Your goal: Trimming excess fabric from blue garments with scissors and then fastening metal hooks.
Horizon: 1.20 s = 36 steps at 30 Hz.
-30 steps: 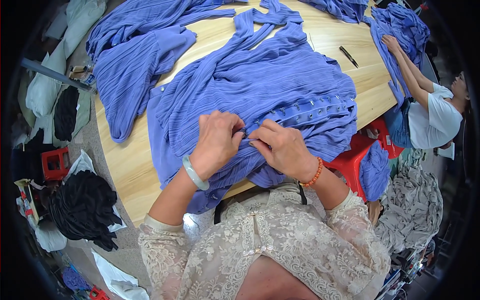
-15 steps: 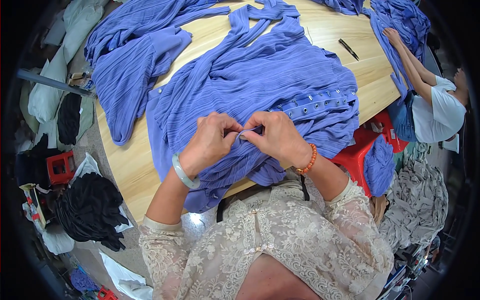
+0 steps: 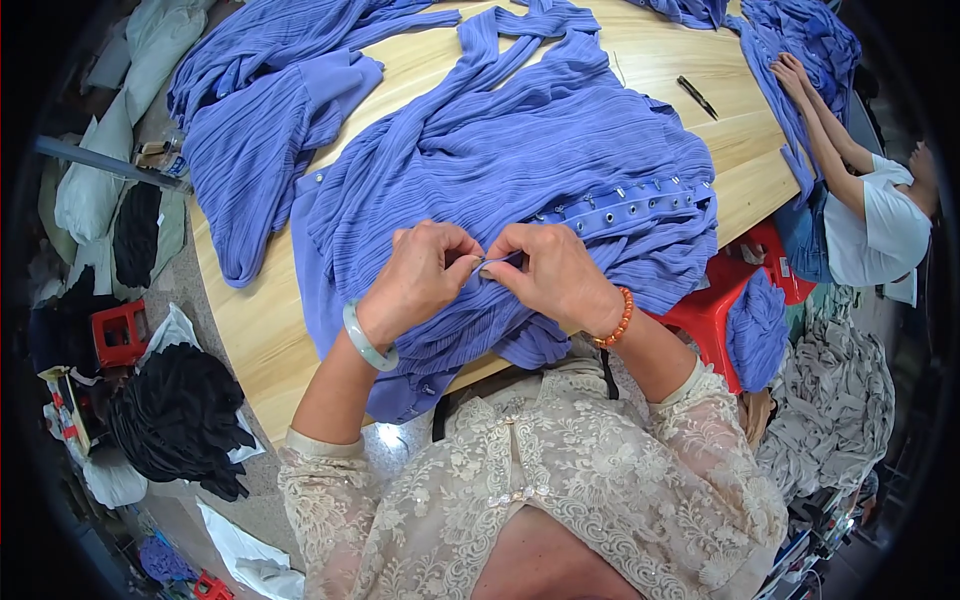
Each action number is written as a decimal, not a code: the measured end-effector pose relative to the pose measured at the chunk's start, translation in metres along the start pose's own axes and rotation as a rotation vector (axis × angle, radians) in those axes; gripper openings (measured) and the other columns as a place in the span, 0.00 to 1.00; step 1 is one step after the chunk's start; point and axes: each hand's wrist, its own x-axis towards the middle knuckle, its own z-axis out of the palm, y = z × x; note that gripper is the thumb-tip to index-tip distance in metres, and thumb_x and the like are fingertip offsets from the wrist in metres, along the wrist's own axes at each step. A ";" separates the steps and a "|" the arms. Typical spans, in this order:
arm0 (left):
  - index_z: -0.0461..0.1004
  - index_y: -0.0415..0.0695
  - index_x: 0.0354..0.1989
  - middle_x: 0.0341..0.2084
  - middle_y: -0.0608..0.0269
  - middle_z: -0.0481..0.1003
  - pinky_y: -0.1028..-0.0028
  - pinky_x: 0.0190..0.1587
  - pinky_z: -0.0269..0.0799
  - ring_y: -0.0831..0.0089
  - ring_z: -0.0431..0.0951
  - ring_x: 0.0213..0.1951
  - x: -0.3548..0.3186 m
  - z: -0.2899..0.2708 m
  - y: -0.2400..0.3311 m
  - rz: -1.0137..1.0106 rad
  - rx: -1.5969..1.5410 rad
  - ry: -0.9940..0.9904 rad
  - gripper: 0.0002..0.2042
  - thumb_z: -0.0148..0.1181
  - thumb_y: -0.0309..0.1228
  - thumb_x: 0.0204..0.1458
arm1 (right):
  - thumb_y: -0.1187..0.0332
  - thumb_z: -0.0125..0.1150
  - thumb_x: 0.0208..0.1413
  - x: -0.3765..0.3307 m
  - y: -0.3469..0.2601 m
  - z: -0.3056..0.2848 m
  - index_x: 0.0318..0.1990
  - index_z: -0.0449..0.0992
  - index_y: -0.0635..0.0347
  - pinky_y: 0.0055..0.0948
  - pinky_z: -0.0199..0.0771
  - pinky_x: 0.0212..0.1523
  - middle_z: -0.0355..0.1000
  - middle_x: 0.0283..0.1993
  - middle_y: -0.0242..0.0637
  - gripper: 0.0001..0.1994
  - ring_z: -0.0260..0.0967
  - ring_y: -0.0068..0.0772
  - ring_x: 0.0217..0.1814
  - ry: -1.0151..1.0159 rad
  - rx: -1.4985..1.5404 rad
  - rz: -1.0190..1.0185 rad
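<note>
A blue-violet pleated garment [image 3: 500,150] lies bunched on the table before me. Along its near right part runs a strip with several dark round eyelets and small metal fasteners [image 3: 645,196]. My left hand [image 3: 422,277], with a pale bangle at the wrist, pinches the garment's edge between thumb and forefinger. My right hand [image 3: 555,272], wearing an orange bead bracelet, pinches the same edge close beside it. The fingertips of both hands almost meet. What exactly lies between them is mostly hidden by the fingers.
More blue-violet garments [image 3: 270,120] lie at the far left of the wooden table [image 3: 240,340]. A black pen [image 3: 697,97] rests at the far right. Beyond it a co-worker [image 3: 870,215] handles similar cloth. A red stool [image 3: 715,320] stands at the right edge; black cloth [image 3: 180,415] is heaped on the left.
My hands stay almost in place, pinching the edge, with only slight finger movement. The co-worker's hands have shifted a little on the cloth.
</note>
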 end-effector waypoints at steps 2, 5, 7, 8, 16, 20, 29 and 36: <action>0.80 0.39 0.28 0.20 0.59 0.77 0.66 0.42 0.63 0.64 0.73 0.27 0.000 0.001 -0.003 0.013 0.013 0.005 0.06 0.61 0.29 0.48 | 0.64 0.69 0.47 0.003 0.000 0.001 0.31 0.79 0.63 0.41 0.75 0.37 0.78 0.30 0.45 0.11 0.76 0.49 0.36 -0.024 0.024 0.059; 0.80 0.39 0.28 0.20 0.59 0.77 0.66 0.39 0.66 0.65 0.73 0.26 0.000 -0.002 -0.002 -0.027 -0.028 0.008 0.06 0.62 0.29 0.48 | 0.64 0.70 0.47 0.007 -0.005 -0.004 0.31 0.79 0.63 0.41 0.75 0.37 0.78 0.30 0.45 0.11 0.76 0.49 0.35 -0.077 0.066 0.122; 0.80 0.38 0.28 0.20 0.58 0.77 0.66 0.37 0.67 0.66 0.73 0.26 0.003 -0.001 0.000 -0.077 -0.086 0.000 0.07 0.62 0.29 0.47 | 0.65 0.70 0.46 0.005 0.002 0.002 0.30 0.78 0.64 0.35 0.73 0.32 0.77 0.28 0.42 0.10 0.74 0.40 0.28 -0.023 0.017 0.065; 0.80 0.38 0.28 0.20 0.57 0.77 0.66 0.35 0.68 0.66 0.74 0.25 0.004 -0.001 0.001 -0.091 -0.083 -0.013 0.07 0.62 0.29 0.47 | 0.67 0.70 0.46 0.004 0.004 0.004 0.29 0.78 0.64 0.29 0.71 0.26 0.77 0.25 0.40 0.10 0.72 0.31 0.22 0.033 -0.032 0.003; 0.80 0.37 0.28 0.19 0.55 0.77 0.68 0.31 0.70 0.66 0.75 0.23 0.001 0.000 -0.005 -0.007 -0.060 0.015 0.07 0.63 0.29 0.46 | 0.66 0.68 0.48 -0.005 0.004 0.004 0.31 0.77 0.61 0.40 0.73 0.32 0.76 0.29 0.42 0.09 0.75 0.47 0.31 0.011 0.056 -0.007; 0.80 0.36 0.31 0.24 0.63 0.74 0.76 0.27 0.65 0.80 0.69 0.25 -0.001 -0.002 -0.004 -0.139 -0.218 -0.052 0.06 0.65 0.26 0.49 | 0.70 0.67 0.48 -0.014 0.009 0.012 0.32 0.74 0.60 0.35 0.71 0.27 0.72 0.29 0.38 0.08 0.72 0.41 0.27 0.115 -0.048 -0.199; 0.81 0.39 0.26 0.19 0.57 0.78 0.67 0.31 0.70 0.66 0.73 0.24 -0.003 0.002 -0.005 -0.061 -0.122 0.050 0.06 0.65 0.30 0.45 | 0.74 0.67 0.48 -0.017 0.010 0.012 0.33 0.75 0.61 0.33 0.68 0.24 0.70 0.28 0.37 0.07 0.70 0.39 0.25 0.157 -0.031 -0.340; 0.80 0.38 0.28 0.22 0.59 0.77 0.69 0.35 0.67 0.69 0.72 0.28 -0.003 0.003 -0.010 -0.005 -0.115 0.021 0.05 0.65 0.27 0.46 | 0.67 0.68 0.47 -0.008 0.005 0.009 0.31 0.77 0.61 0.40 0.73 0.32 0.76 0.30 0.41 0.08 0.74 0.47 0.30 0.053 0.019 -0.010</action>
